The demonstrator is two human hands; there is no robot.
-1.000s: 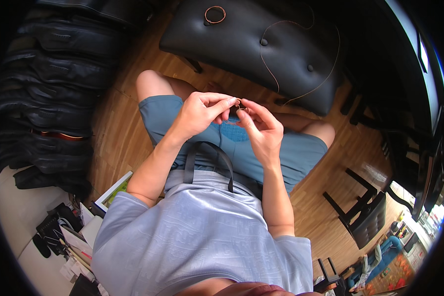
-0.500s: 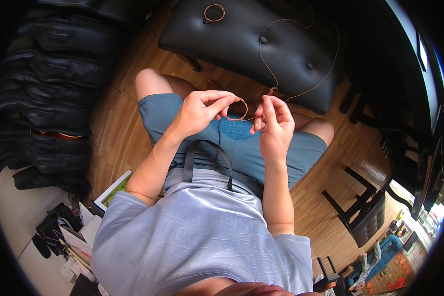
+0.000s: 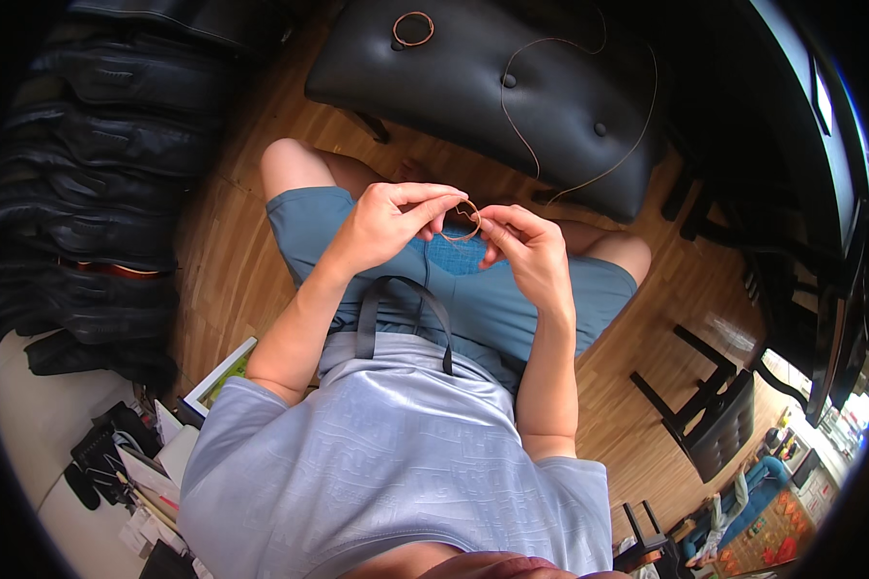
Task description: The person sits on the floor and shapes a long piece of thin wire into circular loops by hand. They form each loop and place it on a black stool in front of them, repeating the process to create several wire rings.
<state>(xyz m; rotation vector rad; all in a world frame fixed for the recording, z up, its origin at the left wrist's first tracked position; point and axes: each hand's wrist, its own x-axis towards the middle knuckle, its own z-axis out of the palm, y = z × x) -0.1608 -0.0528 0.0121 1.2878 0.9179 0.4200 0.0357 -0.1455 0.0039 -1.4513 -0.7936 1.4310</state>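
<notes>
My left hand [image 3: 386, 224] pinches the upper left side of a small brown cord ring [image 3: 462, 238] between thumb and fingertips. The ring is held upright above my lap. At its right side the thumb and fingers of my right hand [image 3: 536, 259] are closed, touching the ring and pinching thin cord. A short bent strand of cord shows inside the ring. A long thin brown cord [image 3: 656, 85] lies in a loose loop over the black bench and runs down toward my hands; where it joins the ring is hidden.
Ahead stands the tufted black padded bench [image 3: 560, 106], with another brown ring [image 3: 434, 29] on its left end. Black cases [image 3: 106, 203] line the left side. A low black chair [image 3: 714, 425] stands on the wooden floor [image 3: 628, 405] at right. A white-framed box [image 3: 220, 374] is by my left elbow.
My right hand has moved left, from beside the ring up to its right edge, bringing a cord strand to it. My left hand keeps its grip with little movement.
</notes>
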